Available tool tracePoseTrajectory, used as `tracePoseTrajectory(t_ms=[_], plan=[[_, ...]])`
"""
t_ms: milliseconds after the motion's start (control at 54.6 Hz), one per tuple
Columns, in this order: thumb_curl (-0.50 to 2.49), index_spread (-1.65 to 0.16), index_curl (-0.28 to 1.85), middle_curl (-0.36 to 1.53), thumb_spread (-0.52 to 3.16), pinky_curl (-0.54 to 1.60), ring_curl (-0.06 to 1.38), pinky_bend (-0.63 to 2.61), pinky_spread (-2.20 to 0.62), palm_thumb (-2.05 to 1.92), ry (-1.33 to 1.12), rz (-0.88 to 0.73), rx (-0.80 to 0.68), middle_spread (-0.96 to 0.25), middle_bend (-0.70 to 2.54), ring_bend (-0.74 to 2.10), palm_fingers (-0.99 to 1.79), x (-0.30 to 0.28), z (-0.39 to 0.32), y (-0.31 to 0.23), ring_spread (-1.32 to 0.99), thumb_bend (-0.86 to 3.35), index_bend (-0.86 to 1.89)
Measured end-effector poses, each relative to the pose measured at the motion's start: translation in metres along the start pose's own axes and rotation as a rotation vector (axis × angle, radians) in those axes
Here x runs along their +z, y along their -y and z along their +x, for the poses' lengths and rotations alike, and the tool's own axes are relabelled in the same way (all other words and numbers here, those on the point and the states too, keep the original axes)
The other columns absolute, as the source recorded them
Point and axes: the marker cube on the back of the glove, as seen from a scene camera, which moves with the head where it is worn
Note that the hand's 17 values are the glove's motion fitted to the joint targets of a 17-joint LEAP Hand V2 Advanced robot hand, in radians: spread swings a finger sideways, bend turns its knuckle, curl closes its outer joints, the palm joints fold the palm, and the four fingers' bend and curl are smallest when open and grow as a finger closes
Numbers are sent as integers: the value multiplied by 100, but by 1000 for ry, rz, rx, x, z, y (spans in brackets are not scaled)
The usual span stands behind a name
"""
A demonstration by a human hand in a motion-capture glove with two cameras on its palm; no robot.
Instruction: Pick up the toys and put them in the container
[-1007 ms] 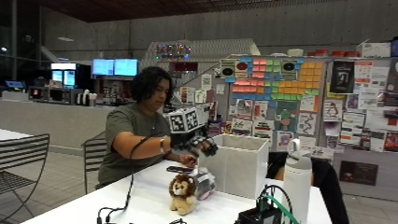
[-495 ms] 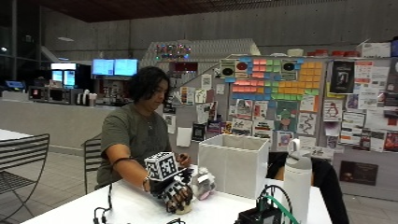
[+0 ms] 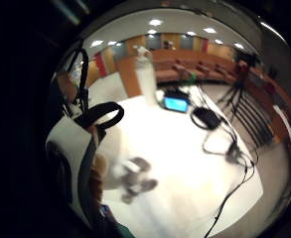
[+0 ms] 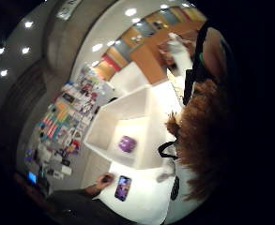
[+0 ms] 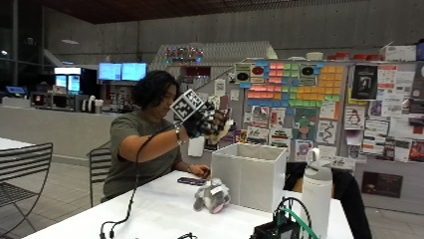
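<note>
We see the gloved right hand [image 5: 207, 122] holding one lion toy [image 5: 224, 130] above the container's [image 5: 248, 174] open rim, one grey toy [image 5: 211, 196] beside its wall.

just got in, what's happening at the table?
A person's gloved right hand holds a furry lion toy up in the air above the white bin, not yet dropped in. A purple item already lies inside the bin. A grey plush toy sits on the table beside the bin, untouched. The bare hand rests by a phone.
</note>
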Motion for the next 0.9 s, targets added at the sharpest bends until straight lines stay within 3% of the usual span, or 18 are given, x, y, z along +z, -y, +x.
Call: tracePoseTrajectory(t_ms=[183, 348, 440, 549, 604, 678, 897], plan=[[79, -47, 90, 74, 55, 40, 49, 87, -45, 75, 108, 58, -279, -40, 44, 86, 107, -39, -108, 53, -40, 14, 39], [85, -48, 98, 81, 49, 41, 52, 88, -45, 76, 312, -98, -156, -43, 45, 89, 105, -20, -171, 103, -39, 12, 42], [87, -49, 102, 84, 49, 41, 53, 86, -45, 73, 205, -146, -207, -43, 43, 88, 100, 13, -177, 116, -38, 10, 43], [86, -48, 103, 81, 62, 43, 53, 97, -44, 70, 400, -200, -95, -42, 29, 86, 82, 28, -190, 119, -37, 7, 28], [80, -48, 97, 78, 82, 44, 53, 96, -36, 59, 410, -182, -91, -39, 22, 86, 54, 33, -189, 118, -36, 2, 15], [70, -48, 89, 76, 97, 45, 51, 101, -28, 39, 422, -168, -105, -36, 19, 79, 38, 34, -182, 116, -34, -8, 9], [49, -46, 72, 74, 110, 40, 45, 100, -10, -5, 349, -276, -102, -29, 30, 76, 30, 18, -135, 79, -29, -8, 11]])
